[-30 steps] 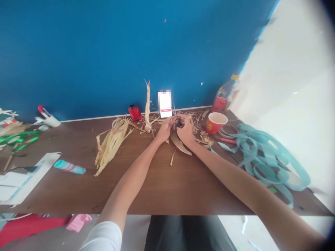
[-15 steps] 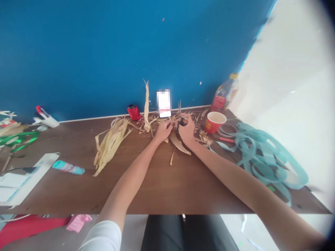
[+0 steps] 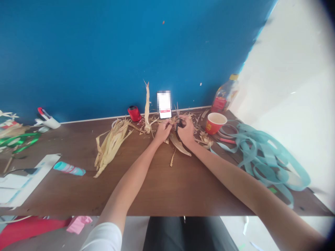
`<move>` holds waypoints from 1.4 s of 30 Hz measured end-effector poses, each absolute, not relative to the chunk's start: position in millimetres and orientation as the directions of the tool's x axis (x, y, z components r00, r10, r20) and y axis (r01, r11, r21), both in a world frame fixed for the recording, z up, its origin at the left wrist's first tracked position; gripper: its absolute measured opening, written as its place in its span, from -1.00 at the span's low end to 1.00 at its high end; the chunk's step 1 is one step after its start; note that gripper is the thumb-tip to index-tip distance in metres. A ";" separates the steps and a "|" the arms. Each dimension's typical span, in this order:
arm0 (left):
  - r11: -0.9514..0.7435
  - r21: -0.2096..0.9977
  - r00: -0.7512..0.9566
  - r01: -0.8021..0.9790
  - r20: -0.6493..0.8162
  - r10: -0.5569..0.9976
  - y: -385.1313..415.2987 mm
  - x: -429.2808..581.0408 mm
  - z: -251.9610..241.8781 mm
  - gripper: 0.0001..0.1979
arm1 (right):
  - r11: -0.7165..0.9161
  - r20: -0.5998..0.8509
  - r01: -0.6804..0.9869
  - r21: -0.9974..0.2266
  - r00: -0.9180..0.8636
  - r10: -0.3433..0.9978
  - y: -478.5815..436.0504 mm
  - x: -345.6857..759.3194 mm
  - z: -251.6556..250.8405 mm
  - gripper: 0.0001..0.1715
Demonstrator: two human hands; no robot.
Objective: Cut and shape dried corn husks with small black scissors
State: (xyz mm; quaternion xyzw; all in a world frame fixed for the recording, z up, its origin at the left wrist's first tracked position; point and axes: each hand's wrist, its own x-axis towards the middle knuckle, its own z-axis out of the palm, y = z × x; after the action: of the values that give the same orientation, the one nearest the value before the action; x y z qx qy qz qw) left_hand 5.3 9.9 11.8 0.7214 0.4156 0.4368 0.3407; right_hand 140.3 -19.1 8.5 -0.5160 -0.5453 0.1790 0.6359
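Observation:
Near the back of the brown table, my right hand (image 3: 186, 130) is closed on scissors (image 3: 177, 111) with dark handles, their blades pointing up toward the wall. My left hand (image 3: 164, 129) is pinched just left of it, at a small piece of dry husk (image 3: 171, 122) partly hidden by the fingers. A broad curved husk (image 3: 180, 145) lies on the table below both hands, with a thin strip (image 3: 172, 157) beside it. Husk scraps surround my right hand. An upright husk figure (image 3: 147, 108) stands left of the hands, and a husk bundle (image 3: 112, 146) lies farther left.
A lit phone (image 3: 164, 104) leans on the blue wall. To the right are a red paper cup (image 3: 215, 123), a bottle (image 3: 222, 97) and tangled teal ribbon (image 3: 251, 146). A red can (image 3: 134, 113), teal roll (image 3: 69, 168) and white pen cup (image 3: 51, 122) are to the left.
The scissors' blades have tilted slightly left and look closer together. My left hand stays at the husk piece. The whole view has shifted slightly.

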 end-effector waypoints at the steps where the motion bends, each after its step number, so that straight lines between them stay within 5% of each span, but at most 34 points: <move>1: -0.420 0.853 0.279 0.309 0.341 0.898 9.6 5.2 12.3 -0.87 | 0.402 0.509 0.338 -0.851 0.343 0.790 -19.4 140.5 8.8 -0.50; 21: -0.456 0.766 0.223 0.454 0.397 0.890 8.9 3.7 16.3 -0.75 | 0.409 0.494 0.318 -0.856 0.265 0.828 -22.9 138.9 10.2 -0.45; 42: -0.446 0.833 0.378 0.327 0.318 0.870 8.5 2.1 14.9 -0.70 | 0.416 0.545 0.405 -0.814 0.288 0.787 -20.3 139.5 6.6 -0.53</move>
State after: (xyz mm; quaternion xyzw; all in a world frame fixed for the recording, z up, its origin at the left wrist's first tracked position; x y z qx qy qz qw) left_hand 2.1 8.5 14.9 0.7545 0.3966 0.3922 0.3458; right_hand 139.5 -20.3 6.6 -0.5175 -0.5759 0.1559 0.6133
